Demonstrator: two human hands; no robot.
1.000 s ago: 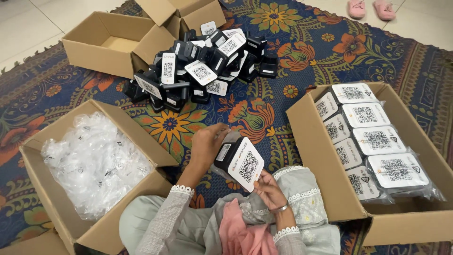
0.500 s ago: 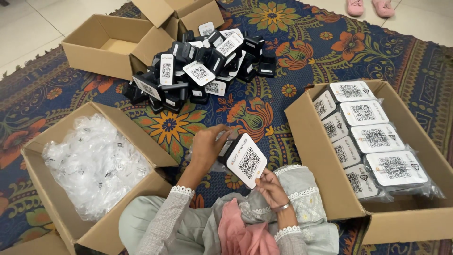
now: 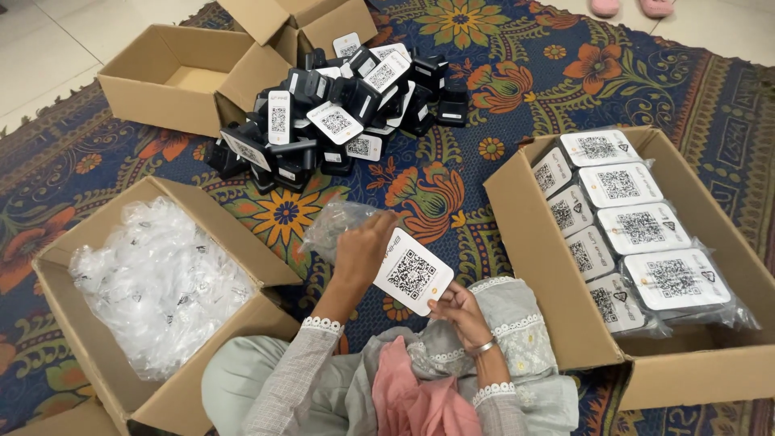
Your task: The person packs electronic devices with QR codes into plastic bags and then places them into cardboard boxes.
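a white rounded card-faced device (image 3: 413,271) with a square code pattern sits tilted just above the person's lap, long axis running from upper left to lower right, between the two hands: the left hand (image 3: 362,249) grips its upper left edge together with a clear plastic bag (image 3: 335,224), and the right hand (image 3: 458,308) pinches its lower right corner. the bag lies up and left of the device, so the left hand is nearer it. outward, a box of clear bags (image 3: 153,274) stands at left, a box of bagged devices (image 3: 626,218) at right, and a pile of black devices (image 3: 339,113) beyond on the patterned rug (image 3: 500,97); nothing stands between.

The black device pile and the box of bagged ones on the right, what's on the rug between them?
Nothing: only bare patterned rug between the pile and the box, in the head view.
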